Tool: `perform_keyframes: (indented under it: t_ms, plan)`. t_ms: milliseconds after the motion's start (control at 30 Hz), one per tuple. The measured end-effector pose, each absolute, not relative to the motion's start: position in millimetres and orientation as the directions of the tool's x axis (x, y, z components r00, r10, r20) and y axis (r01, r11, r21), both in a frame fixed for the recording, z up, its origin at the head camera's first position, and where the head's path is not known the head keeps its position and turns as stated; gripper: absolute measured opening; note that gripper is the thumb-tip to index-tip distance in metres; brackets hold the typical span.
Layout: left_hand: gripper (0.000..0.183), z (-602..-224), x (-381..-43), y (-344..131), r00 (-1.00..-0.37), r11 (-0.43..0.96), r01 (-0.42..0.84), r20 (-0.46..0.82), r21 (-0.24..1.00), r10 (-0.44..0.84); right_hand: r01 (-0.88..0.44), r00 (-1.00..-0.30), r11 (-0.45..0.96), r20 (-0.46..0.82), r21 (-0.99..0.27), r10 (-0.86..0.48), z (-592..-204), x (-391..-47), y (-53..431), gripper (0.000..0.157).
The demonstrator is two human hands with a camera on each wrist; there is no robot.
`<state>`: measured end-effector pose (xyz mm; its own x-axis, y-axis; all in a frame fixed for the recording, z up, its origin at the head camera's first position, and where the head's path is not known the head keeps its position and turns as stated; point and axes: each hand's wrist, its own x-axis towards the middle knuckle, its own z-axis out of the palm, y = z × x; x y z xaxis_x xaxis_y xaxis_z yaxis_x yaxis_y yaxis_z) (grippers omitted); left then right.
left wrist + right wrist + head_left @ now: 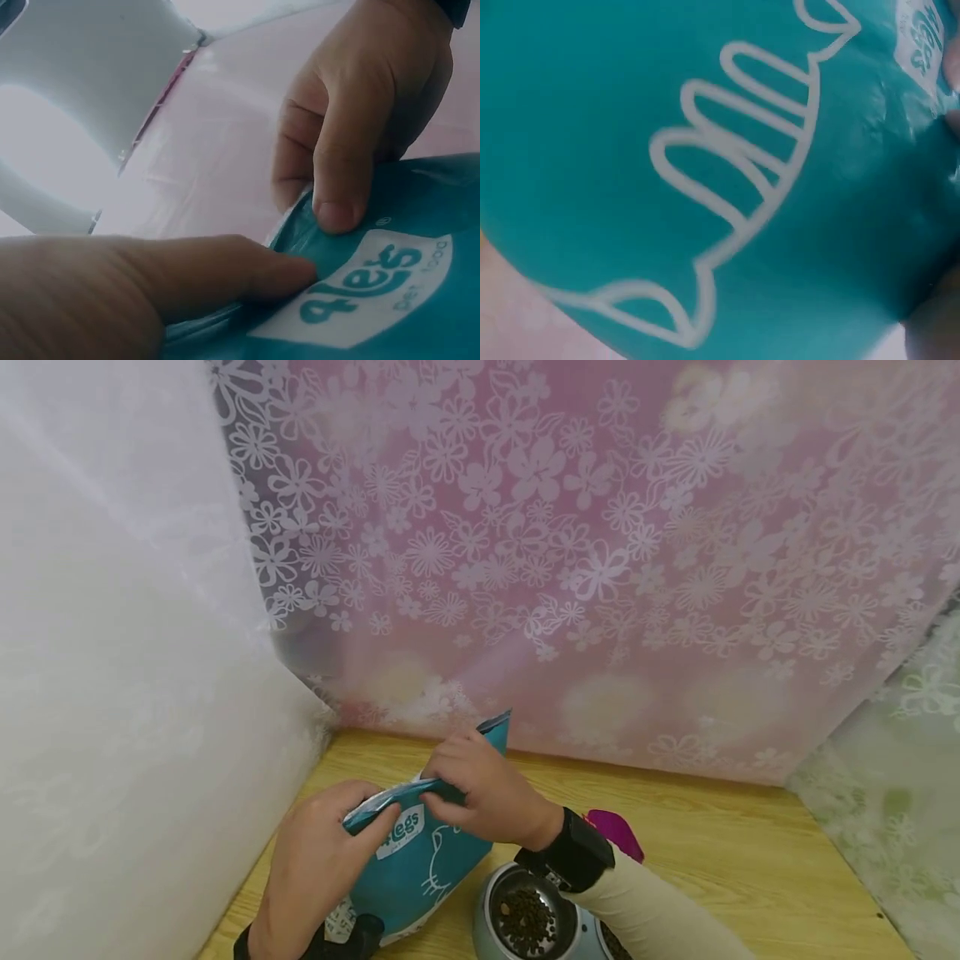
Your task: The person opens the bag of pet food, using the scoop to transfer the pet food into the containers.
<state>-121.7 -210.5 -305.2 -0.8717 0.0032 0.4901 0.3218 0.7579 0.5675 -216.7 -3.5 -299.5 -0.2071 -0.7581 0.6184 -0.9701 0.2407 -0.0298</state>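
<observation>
A teal pet food bag (408,881) with a white label and a white cat outline stands left of the middle in the head view. My left hand (318,852) pinches the left part of its top edge, thumb on the printed front. Farther along the same edge, my right hand (487,789) pinches the bag between thumb and curled fingers, with a corner sticking up beyond it. Both thumbs press near the label in the left wrist view, the right hand (360,127) above the left thumb. The bag's printed front (667,210) fills most of the right wrist view.
Right of the bag, a metal bowl (495,906) holding brown kibble sits in a light blue stand, a second kibble bowl (613,941) partly hidden by the right sleeve. A magenta item (617,833) lies behind the right wrist. Flowered sheeting (525,568) walls the wooden table (720,852).
</observation>
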Motion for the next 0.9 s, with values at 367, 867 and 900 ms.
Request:
perform_keyframes:
  t_ms: [367, 867, 900]
  plan:
    - [0.010, -305.9, -115.9, -212.8, -0.861, 0.703, 0.418, 0.497, 0.575, 0.106, -0.980, -0.192, 0.190, 0.576, -0.063, -0.795, -294.8, -207.2, -5.7, 0.010]
    - [0.015, -305.3, -115.6, -215.8, -0.883, 0.714, 0.394, 0.455, 0.579, 0.117, -0.991, -0.134, 0.121, 0.545, -0.061, -0.828, -294.6, -220.9, 3.5, 0.013]
    - [0.016, -305.0, -115.4, -215.9, -0.882, 0.716, 0.392, 0.456, 0.578, 0.115, -0.991, -0.130, 0.106, 0.540, -0.077, -0.832, -293.2, -224.4, 6.7, 0.013]
